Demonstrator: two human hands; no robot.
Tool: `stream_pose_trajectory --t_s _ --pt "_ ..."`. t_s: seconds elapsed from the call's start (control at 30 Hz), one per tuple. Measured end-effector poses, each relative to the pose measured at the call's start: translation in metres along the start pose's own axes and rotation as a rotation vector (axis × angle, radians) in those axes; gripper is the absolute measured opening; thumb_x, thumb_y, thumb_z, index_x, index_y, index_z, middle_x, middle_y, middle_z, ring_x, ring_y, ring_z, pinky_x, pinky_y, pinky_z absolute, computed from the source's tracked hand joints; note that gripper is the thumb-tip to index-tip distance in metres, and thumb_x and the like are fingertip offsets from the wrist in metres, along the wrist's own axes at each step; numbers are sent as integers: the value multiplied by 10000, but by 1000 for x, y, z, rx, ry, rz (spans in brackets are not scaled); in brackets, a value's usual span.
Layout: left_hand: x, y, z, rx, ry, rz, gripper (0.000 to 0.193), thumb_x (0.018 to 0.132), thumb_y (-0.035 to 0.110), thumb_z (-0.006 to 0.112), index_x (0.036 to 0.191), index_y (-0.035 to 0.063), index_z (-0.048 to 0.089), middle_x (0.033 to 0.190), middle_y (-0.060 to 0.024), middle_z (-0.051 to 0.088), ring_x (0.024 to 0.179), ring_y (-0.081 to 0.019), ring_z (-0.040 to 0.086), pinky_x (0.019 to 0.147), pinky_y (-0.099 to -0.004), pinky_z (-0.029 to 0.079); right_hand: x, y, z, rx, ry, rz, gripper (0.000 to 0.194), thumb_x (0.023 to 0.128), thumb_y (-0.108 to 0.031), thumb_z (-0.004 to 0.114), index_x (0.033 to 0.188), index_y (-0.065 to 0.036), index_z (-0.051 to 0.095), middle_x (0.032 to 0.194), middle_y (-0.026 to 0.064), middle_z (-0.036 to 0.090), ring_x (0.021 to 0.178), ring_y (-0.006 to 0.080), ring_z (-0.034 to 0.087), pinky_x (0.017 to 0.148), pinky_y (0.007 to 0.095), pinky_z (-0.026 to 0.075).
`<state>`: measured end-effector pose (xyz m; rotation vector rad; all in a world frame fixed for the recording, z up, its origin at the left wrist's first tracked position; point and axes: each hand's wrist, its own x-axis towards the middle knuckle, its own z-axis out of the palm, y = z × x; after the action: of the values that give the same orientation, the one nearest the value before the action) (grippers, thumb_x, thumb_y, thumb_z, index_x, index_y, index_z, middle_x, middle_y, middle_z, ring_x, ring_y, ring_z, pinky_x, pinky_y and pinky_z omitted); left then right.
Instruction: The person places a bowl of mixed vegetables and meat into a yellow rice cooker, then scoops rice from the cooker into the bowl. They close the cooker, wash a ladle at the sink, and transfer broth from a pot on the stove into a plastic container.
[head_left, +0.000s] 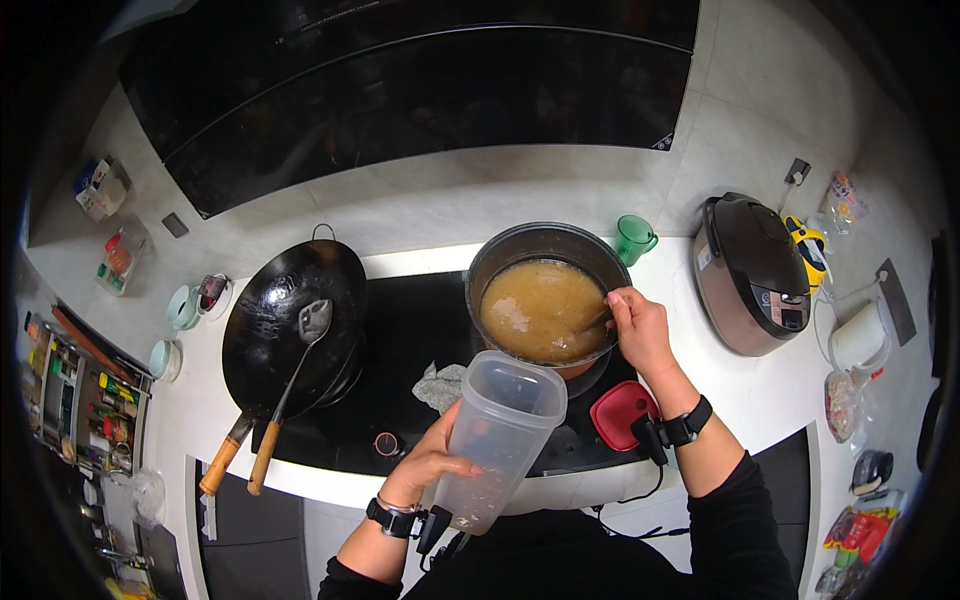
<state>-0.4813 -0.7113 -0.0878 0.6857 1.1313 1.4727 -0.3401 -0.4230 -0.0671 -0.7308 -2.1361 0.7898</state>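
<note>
My left hand (435, 454) grips a tall translucent plastic container (510, 442), tilted in front of the cooktop with its open mouth towards the pot. Small pale flakes cling inside its lower part. My right hand (641, 326) holds a dark utensil (594, 322) at the right rim of a deep dark pot (525, 244). The utensil's lower end is hidden in cloudy brown liquid (536, 304), which fills a good part of the pot. Just below the right hand lies a red plastic lid (615, 420). A grey cloth (439, 386) rests left of the container.
A black wok (262, 337) stands on the left of the black cooktop (416, 315), with a wooden-handled metal spatula (315, 322) in it. Right of the pot are a green mug (634, 238) and a rice cooker (750, 274). A range hood (427, 97) hangs above.
</note>
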Motion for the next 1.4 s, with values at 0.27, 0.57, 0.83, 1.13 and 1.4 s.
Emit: stream_pose_trajectory --t_s 0.27,0.57,0.83,1.13,1.4 --pt "0 1 0 2 8 -3 990 507 39 740 1396 68 306 1250 -87 493 1193 -214 433 1038 -344 299 15 -1 -13 598 80 376 263 945 -206 484 807 -7 586 640 33 580 471 94 548 417 196 338" --pt "0 -2 -1 -5 9 11 989 499 54 748 1387 55 312 1242 -87 492 1185 -220 442 1030 -342 316 2 -70 -53 633 125 123 239 940 -178 493 870 28 591 742 63 621 519 90 567 440 182 375" --pt "1 -6 -3 -8 -1 70 979 501 52 760 1377 48 322 1230 -91 495 1177 -217 445 1020 -338 326 -44 -99 -63 177 -230 -695 49 796 -18 598 830 15 610 745 133 640 580 241 601 534 292 504" --pt "-4 -4 -5 -25 -6 25 1062 491 30 729 1417 3 209 1296 -126 449 1206 -240 426 1051 -362 283 -67 -98 -77 159 -248 -655 190 773 -152 674 851 11 617 783 140 654 670 255 636 595 308 523" --pt "-16 13 -1 43 31 102 1103 447 90 757 1410 5 228 1171 -84 507 1088 -202 489 990 -319 329 -73 -98 -83 178 -125 -537 139 856 -105 590 850 30 619 773 147 659 672 241 659 637 299 536"
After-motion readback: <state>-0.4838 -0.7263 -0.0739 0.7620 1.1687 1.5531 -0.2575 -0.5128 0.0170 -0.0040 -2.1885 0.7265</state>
